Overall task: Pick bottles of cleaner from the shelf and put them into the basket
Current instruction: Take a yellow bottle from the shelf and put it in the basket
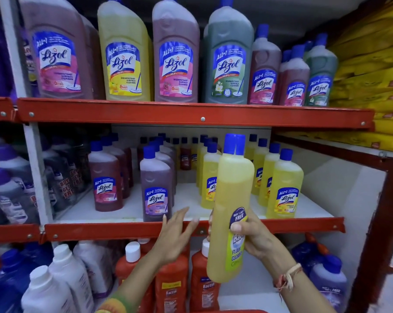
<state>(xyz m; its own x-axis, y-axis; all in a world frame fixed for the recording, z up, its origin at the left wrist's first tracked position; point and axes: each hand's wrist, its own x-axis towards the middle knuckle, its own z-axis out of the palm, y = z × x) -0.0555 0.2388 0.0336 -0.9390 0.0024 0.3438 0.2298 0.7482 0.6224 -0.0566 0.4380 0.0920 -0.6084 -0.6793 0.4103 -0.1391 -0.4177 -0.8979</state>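
Held up close in front of the shelves is a tall yellow bottle (pixel 230 213) of floor cleaner with a blue cap. It stands almost straight up, leaning a little. The right hand (pixel 255 238) is wrapped around its lower half, with the thumb pressed on the label. A band of threads sits on that wrist.

Next to it, the left hand (pixel 176 233) is open with its fingers spread. It holds nothing and hovers in front of the red edge of the middle shelf (pixel 123 230).

Just behind that hand, a purple bottle (pixel 156 188) stands at the front of the shelf. More yellow bottles (pixel 284 186) stand in a row to the right. Orange bottles (pixel 171 283) stand on the shelf below. Big bottles (pixel 176 55) fill the top shelf.

A thin red rim at the very bottom may be the basket, but I cannot tell.
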